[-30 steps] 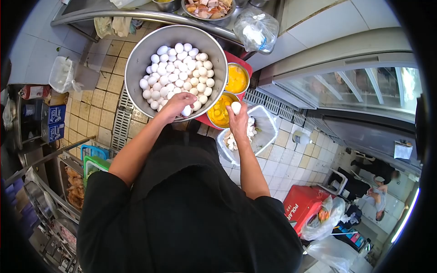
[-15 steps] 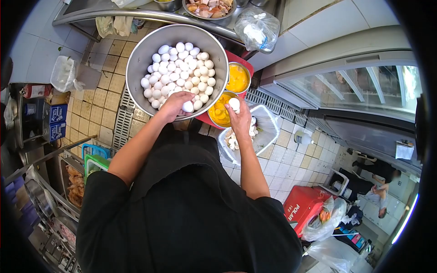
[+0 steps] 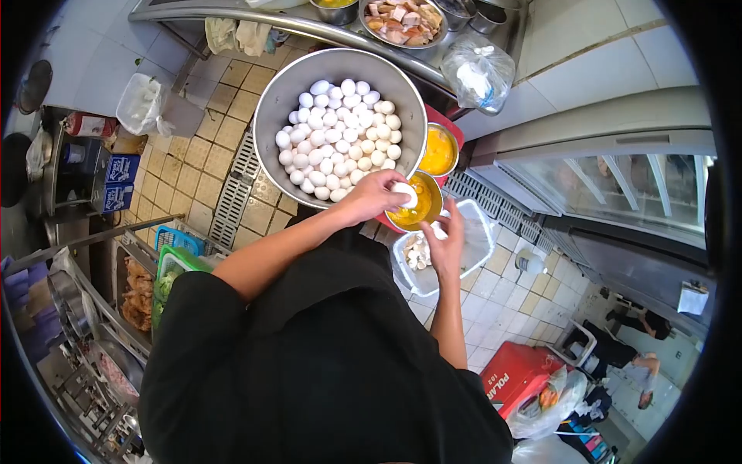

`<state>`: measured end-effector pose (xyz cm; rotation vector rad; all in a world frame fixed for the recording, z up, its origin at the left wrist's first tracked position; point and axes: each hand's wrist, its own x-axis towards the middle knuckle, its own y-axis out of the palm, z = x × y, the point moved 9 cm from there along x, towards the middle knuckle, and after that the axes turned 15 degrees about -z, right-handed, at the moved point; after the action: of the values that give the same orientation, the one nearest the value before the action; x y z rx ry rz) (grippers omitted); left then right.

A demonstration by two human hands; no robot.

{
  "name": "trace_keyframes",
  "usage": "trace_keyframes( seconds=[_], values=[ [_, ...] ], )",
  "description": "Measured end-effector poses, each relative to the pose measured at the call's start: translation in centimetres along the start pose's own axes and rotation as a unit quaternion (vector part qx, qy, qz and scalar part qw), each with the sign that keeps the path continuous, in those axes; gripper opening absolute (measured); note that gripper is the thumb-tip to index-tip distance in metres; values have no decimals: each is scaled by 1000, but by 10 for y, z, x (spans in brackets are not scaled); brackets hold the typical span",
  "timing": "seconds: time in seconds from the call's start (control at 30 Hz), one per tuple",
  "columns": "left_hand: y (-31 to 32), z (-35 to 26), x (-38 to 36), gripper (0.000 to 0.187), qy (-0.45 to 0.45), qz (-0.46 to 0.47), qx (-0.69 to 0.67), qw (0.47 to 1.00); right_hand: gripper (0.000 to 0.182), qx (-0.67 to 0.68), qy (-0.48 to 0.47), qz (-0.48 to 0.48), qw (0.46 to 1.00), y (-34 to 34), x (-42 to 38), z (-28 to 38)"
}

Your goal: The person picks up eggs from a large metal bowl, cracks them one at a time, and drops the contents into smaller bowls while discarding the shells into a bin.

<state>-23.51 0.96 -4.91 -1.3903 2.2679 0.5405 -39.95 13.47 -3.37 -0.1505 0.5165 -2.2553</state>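
Observation:
My left hand [image 3: 372,198] grips a white egg [image 3: 404,195] near the rim of a metal bowl of cracked eggs [image 3: 425,184]. A large steel pot [image 3: 267,104] full of white eggs [image 3: 340,135] stands just beyond that wrist. My right hand [image 3: 447,246] is closed around a white eggshell [image 3: 438,230], over the edge of a lined bin [image 3: 481,232]. Broken shells [image 3: 417,252] lie inside this bin. Behind the nearer bowl is a second bowl of yellow egg [image 3: 439,151]. Both bowls rest on a red surface [image 3: 454,133].
A steel counter [image 3: 309,25] at the back holds a bowl of meat pieces [image 3: 402,22]. A plastic bag [image 3: 479,73] hangs at its corner. On the right are a glass-door fridge [image 3: 603,185] and a red Polar box [image 3: 518,377]. Another person [image 3: 630,367] is far right.
My left hand has lifted an egg from the pot and carried it right to the bowl. My right hand has moved from above the bowl toward the bin. The view has shifted.

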Motion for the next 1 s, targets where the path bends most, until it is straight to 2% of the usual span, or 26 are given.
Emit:
trace_keyframes(
  seconds=[0.07,0.13,0.17,0.2,0.27,0.37,0.43,0.47,0.5,0.6,0.63,0.77,0.87,0.9,1.0],
  values=[
    [18,5,1,38,6,46,66,997,72,102,5,100,990,42,-6,39],
    [18,1,6,43,61,10,183,981,54,-24,-133,75,988,55,4,54],
    [12,-3,7,47,56,-11,163,985,42,-25,-102,69,992,57,10,53],
    [3,8,17,45,34,-12,141,989,42,-27,-74,61,995,58,16,47],
    [-21,6,17,44,-16,-59,73,995,45,-41,-147,-2,988,55,26,45],
    [-65,25,22,42,-40,-106,92,989,48,-69,-229,-54,969,59,31,60],
    [-80,32,17,41,-51,-115,108,986,50,-153,-233,1,960,85,37,40],
    [-85,36,15,40,-57,-119,117,984,51,-194,-234,29,952,96,37,27],
    [-88,40,14,38,-54,-116,117,985,47,-148,-213,3,966,92,37,29],
    [-94,49,12,42,-38,-114,108,987,40,-8,-33,12,999,77,31,13],
    [-95,52,9,41,-40,-117,111,986,39,49,-46,3,998,71,29,11],
    [-93,60,14,39,-11,-103,139,985,39,-60,-154,-100,981,42,28,-22],
    [-87,57,17,38,21,-77,239,968,41,-147,-95,-73,982,42,29,-50],
    [-84,57,17,38,30,-68,283,956,42,-155,-100,-75,980,41,29,-51],
    [-77,67,16,39,22,-45,299,953,48,-141,-48,-50,988,40,31,-62]
  ],
)
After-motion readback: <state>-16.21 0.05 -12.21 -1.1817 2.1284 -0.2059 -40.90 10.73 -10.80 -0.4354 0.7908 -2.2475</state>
